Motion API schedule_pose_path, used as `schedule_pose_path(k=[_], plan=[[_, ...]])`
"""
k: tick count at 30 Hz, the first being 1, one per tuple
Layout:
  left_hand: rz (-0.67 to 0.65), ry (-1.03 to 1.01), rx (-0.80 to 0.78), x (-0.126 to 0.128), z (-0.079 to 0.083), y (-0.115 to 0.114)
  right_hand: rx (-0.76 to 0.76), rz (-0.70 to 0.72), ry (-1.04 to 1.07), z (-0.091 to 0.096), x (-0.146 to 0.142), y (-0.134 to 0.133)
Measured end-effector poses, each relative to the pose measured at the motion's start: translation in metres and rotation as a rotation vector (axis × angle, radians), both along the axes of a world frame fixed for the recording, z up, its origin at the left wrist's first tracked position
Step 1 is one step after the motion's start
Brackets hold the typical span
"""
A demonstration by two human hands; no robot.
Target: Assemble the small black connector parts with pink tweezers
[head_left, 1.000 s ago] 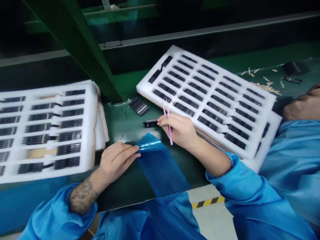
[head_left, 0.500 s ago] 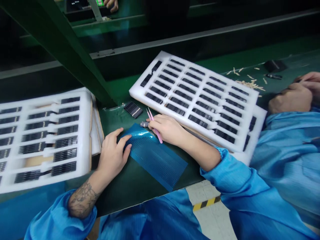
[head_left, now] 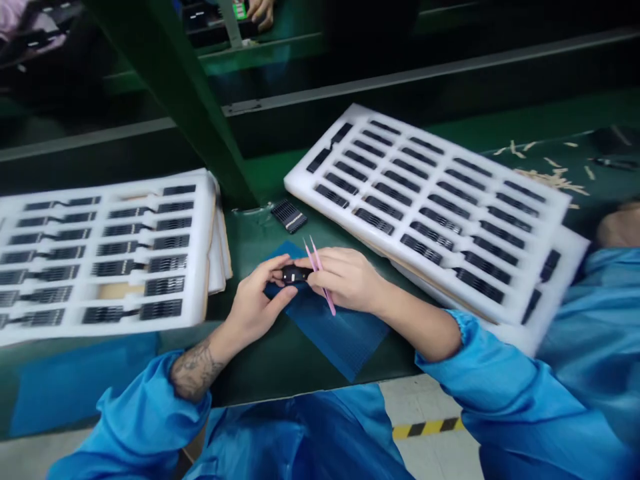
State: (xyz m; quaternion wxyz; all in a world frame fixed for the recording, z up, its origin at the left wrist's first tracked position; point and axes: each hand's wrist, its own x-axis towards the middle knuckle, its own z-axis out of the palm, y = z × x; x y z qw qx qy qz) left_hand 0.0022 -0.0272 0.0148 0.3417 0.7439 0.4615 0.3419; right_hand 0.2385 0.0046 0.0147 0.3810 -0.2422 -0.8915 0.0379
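Between the fingertips of my left hand (head_left: 257, 297) and my right hand (head_left: 347, 275) is a small black part (head_left: 294, 274) with a pale mark on its face. My left thumb and fingers are closed on its left end. Pink tweezers (head_left: 327, 297) lie in my right hand, tips pointing up and away, while the fingers of that hand also grip the part's right end. Below both hands lies a blue perforated sheet (head_left: 345, 340) on the green table. Just beyond them sits a bundle of black strips (head_left: 289, 216).
A white foam tray (head_left: 197, 267) of black parts is stacked at left, another foam tray (head_left: 313, 180) at right. A green post (head_left: 220, 140) rises behind. A second blue sheet (head_left: 85, 380) lies front left. Pale slips (head_left: 550, 179) and a co-worker's sleeve (head_left: 600, 313) are at right.
My left hand has come off the blue sheet and taken hold of the black part together with my right hand. The part is turned to another face. The view has shifted left.
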Motion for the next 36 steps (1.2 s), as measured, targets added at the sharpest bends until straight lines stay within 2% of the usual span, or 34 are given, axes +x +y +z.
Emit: schedule_pose_path(k=[2,4,6,9,11,15,19,23,25,28,31,33,36], plan=[[0.030,-0.093,-0.104,0.001,-0.004,0.000,-0.005,0.047,-0.002,-0.002,-0.005,-0.004],[0.096,-0.171,-0.135,0.000,-0.007,0.001,-0.102,0.062,0.093,-0.003,-0.009,-0.007],[0.139,-0.259,-0.124,-0.001,-0.009,0.003,-0.292,0.029,0.255,-0.005,-0.011,-0.009],[0.133,-0.359,-0.073,-0.001,-0.009,0.004,-0.592,-0.039,0.449,-0.006,-0.012,-0.010],[0.118,-0.361,-0.053,-0.002,-0.010,0.003,-0.684,-0.046,0.508,-0.007,-0.012,-0.010],[0.104,-0.154,-0.008,-0.005,-0.008,0.003,-0.644,-0.055,0.526,-0.006,-0.012,-0.010],[0.055,0.111,0.125,-0.006,-0.002,0.007,-0.598,-0.041,0.479,-0.008,-0.011,-0.010],[-0.001,0.179,0.254,-0.007,0.006,0.006,-0.524,-0.022,0.396,-0.008,-0.005,-0.008],[-0.013,0.184,0.321,-0.011,0.014,-0.002,-0.454,-0.005,0.339,-0.005,-0.001,-0.004],[-0.044,0.186,0.383,-0.021,0.031,-0.030,-0.368,0.058,0.248,0.000,0.003,0.001],[0.005,0.167,0.369,-0.040,0.051,-0.062,-0.354,0.119,0.169,0.000,0.003,0.003],[0.056,0.183,0.372,-0.060,0.066,-0.076,-0.368,0.114,0.113,-0.004,0.001,0.002],[0.286,0.257,0.442,-0.104,0.086,-0.075,-0.397,0.083,0.043,-0.011,0.001,0.003]])
